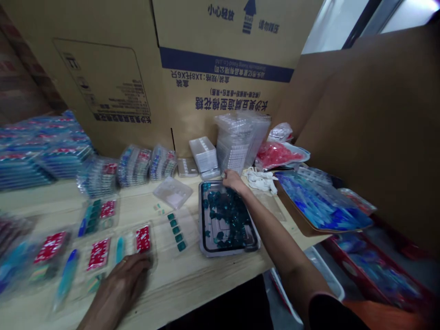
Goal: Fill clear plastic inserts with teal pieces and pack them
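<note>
My right hand (234, 180) reaches over the far edge of a shallow tray (203, 238) of dark teal gem-like pieces (225, 208). Its fingers are curled at the foot of a tall stack of clear plastic trays (235, 142); what they hold is hidden. My left hand (125, 284) lies at the near edge of a clear blister pack (153, 256) containing a red patterned card packet (143, 238) and a blue pen-like stick (119, 250). Its fingers are bent down, blurred and partly hidden. Between the hands, several teal squares (176, 233) stand in a row on a clear sheet.
Filled packs (41, 156) are stacked at the left, with fanned rows (134, 165) along the back. A large cardboard box (137, 59) walls the rear. Rightward are a bag of red pieces (278, 155), white cloth (261, 179) and a carton of blue sticks (316, 201).
</note>
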`<state>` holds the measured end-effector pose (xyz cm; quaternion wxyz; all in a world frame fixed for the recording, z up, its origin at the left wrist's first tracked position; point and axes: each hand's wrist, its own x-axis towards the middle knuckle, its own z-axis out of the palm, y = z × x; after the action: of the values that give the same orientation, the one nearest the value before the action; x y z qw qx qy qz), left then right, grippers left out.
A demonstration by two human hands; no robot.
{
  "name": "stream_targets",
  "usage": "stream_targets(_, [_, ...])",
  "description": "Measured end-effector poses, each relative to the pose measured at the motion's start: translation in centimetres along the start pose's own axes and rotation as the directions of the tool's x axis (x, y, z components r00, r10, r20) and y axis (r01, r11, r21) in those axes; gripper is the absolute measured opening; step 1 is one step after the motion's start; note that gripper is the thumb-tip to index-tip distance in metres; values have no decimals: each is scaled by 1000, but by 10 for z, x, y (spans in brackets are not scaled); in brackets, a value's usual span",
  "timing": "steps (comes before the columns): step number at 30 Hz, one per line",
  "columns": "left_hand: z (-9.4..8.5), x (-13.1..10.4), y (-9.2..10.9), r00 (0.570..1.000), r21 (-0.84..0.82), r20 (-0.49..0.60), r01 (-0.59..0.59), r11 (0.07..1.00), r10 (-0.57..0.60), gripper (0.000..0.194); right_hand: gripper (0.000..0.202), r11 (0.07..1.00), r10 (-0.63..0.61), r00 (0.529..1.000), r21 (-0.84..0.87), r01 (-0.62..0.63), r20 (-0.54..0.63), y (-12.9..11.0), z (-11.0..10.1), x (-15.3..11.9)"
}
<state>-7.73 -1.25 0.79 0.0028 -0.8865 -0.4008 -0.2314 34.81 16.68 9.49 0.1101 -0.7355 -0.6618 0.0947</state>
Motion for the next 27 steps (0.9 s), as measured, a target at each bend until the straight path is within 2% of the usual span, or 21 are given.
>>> stream_targets(4, [-12,10,6,999,-52,7,54,997,-53,22,37,992,81,997,-97,-81,-7,46,-15,-5])
stream_targets(6, [-27,20,11,988,-73,42,154,985,-151,22,32,986,88,995,-143,-80,47,64,-18,-12])
stream_targets(7, [-36,28,11,976,-73,26,215,974,-214,24,27,984,81,993,-164,-66,83,72,-17,-15])
stream_targets(10, [-56,62,3,910,-12,-29,414,910,-414,29,14,977,48,980,-212,-6,192,88,-9,-18])
stream_targets(11, [-59,75,-3,884,17,-18,468,884,-468,29,14,975,33,977,-222,15,212,91,-5,-17])
stream_targets(13, [-56,104,-16,825,103,83,551,828,-560,30,21,970,-1,980,-237,49,197,93,-1,-16])
stream_targets(15, [-44,130,-25,761,177,230,581,795,-607,31,34,966,-20,989,-251,56,144,89,0,-16])
stream_targets(17, [-27,152,-30,744,178,296,573,800,-599,28,41,967,-45,996,-246,64,81,79,-1,-18])
stream_targets(19, [-9,167,-32,752,147,337,553,820,-567,29,40,970,-99,995,-219,103,33,65,-2,-24])
stream_targets(22, [9,177,-37,746,106,364,561,821,-557,29,36,967,-196,981,-169,192,-7,40,-1,-39])
stream_targets(25, [18,178,-45,706,78,357,630,773,-611,29,35,948,-313,947,-81,307,-71,7,3,-59])
stream_targets(27, [19,175,-50,674,43,337,686,726,-657,32,34,905,-419,902,30,424,-106,-18,8,-72])
